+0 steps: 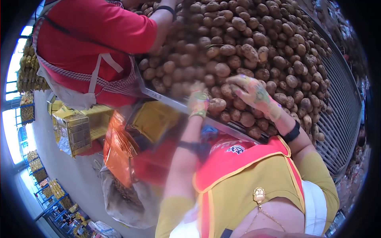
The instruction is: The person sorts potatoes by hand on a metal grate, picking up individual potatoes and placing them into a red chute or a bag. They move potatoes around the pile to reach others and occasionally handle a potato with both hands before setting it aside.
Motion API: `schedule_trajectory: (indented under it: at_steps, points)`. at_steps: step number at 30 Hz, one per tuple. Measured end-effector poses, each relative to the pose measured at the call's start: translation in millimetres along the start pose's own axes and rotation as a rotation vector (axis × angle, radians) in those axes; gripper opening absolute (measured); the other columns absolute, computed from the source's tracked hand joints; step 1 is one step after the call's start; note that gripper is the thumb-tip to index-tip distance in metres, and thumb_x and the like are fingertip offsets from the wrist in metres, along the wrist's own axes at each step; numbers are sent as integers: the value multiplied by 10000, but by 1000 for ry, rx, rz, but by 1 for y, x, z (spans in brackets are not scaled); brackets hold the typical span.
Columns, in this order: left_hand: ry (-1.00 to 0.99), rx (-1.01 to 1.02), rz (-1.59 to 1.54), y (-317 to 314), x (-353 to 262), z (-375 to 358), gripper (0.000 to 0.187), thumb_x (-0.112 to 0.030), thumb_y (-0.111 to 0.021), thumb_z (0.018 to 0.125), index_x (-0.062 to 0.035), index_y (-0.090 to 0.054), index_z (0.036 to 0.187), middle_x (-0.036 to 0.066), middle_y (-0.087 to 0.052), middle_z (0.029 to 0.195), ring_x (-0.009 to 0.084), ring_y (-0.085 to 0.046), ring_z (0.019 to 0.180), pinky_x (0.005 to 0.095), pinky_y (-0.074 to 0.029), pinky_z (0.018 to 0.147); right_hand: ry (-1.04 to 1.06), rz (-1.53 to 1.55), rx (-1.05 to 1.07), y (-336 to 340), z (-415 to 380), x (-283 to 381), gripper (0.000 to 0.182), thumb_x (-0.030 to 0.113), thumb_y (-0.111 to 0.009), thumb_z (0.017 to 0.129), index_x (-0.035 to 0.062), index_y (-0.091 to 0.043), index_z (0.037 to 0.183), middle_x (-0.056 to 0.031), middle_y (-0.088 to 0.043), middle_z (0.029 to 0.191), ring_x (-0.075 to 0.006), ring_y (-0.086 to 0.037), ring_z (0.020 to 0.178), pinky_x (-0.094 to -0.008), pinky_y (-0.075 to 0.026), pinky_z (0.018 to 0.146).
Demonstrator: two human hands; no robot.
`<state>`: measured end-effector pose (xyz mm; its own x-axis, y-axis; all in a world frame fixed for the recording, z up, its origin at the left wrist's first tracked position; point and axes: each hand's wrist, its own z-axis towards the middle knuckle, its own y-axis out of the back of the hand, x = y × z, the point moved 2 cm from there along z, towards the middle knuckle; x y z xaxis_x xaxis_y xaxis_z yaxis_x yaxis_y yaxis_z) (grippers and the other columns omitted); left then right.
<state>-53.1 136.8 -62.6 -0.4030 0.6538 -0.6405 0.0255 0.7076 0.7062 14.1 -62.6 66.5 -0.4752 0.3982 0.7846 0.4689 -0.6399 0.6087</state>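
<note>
My right hand (256, 95), in a pale patterned glove, reaches over the potato heap with its fingers stretched apart. Its fingertips are right at a brown potato (227, 91). My left hand (198, 101), in a similar glove, is smeared by motion above the metal edge of the sorting table. Beside it lies another potato (217, 105), and its fingers are too blurred to make out. Potatoes (291, 81) with earthy skins spread thickly around and beyond both hands.
A slatted metal grate (341, 99) flanks the heap at right, and a metal rim (170, 104) borders it in front. A co-worker in a red shirt (99, 31) leans over the heap at left. Yellow crates (97, 123), an orange bag (119, 148) and a whitish sack (123, 198) stand below.
</note>
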Motion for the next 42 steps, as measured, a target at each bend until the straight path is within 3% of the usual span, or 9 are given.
schedule_trajectory:
  at_steps: [9,19,24,29,31,34,37,41,42]
  points:
    - [659,-4,-1794,78,18,-52,438,-496,-678,907,-186,-579,1200,23,-635,970,123,-602,732,274,-547,596,199,-892,288,-117,66,-37,172,201,-612,782,123,-689,914,-113,-637,968,-286,-639,909,-421,-503,776]
    - [600,136,-1826,75,62,-96,442,-477,-708,896,-145,-596,1166,4,-616,935,119,-573,722,286,-494,582,152,-630,405,-78,76,-18,350,232,-724,757,87,-641,1064,-143,-639,919,-331,-669,853,-440,-537,693]
    - [169,311,-874,98,4,-68,514,-358,-797,815,-73,-614,1202,99,-605,1079,244,-603,909,360,-506,765,-698,723,261,-4,11,-4,504,216,-649,912,29,-536,1366,-64,-663,1126,-184,-628,1069,-325,-500,949]
    - [-480,679,216,45,-4,-4,415,-376,-736,806,-179,-695,1169,229,-618,1157,355,-649,993,401,-512,918,-720,875,337,55,5,-6,386,271,-623,956,54,-563,1269,-20,-633,1072,-106,-606,951,-260,-488,862]
    - [-382,1068,145,37,1,30,691,-510,-783,763,-139,-611,1320,169,-594,1230,329,-567,1127,417,-460,987,-1009,1092,133,59,12,-18,203,284,-578,988,127,-599,1116,30,-584,1013,-97,-550,989,-303,-470,859]
    - [-331,1176,160,55,7,36,661,-525,-763,785,-123,-605,1285,132,-594,1192,284,-561,1092,386,-460,962,-235,1083,46,23,42,-36,318,387,-535,970,148,-609,1166,-18,-624,1095,-183,-566,1026,-339,-453,932]
    - [-290,1124,45,69,17,31,637,-540,-744,807,-107,-598,1250,96,-595,1153,239,-555,1056,354,-459,937,-484,1752,-59,-19,35,-16,419,432,-469,991,116,-597,1234,-61,-657,1122,-246,-620,909,-374,-511,850]
    - [-212,959,-493,81,34,6,615,-560,-718,836,-85,-589,1204,47,-596,1101,179,-547,1008,312,-458,904,-120,715,-67,-43,21,-11,426,419,-475,1018,88,-582,1263,-69,-673,1034,-206,-625,791,-315,-526,712]
    - [-197,879,-738,81,36,-7,611,-566,-712,843,-80,-586,1193,34,-596,1089,164,-545,996,301,-458,896,-387,1110,118,-53,16,-16,428,411,-496,1023,89,-568,1295,-56,-662,965,-160,-595,732,-276,-498,647]
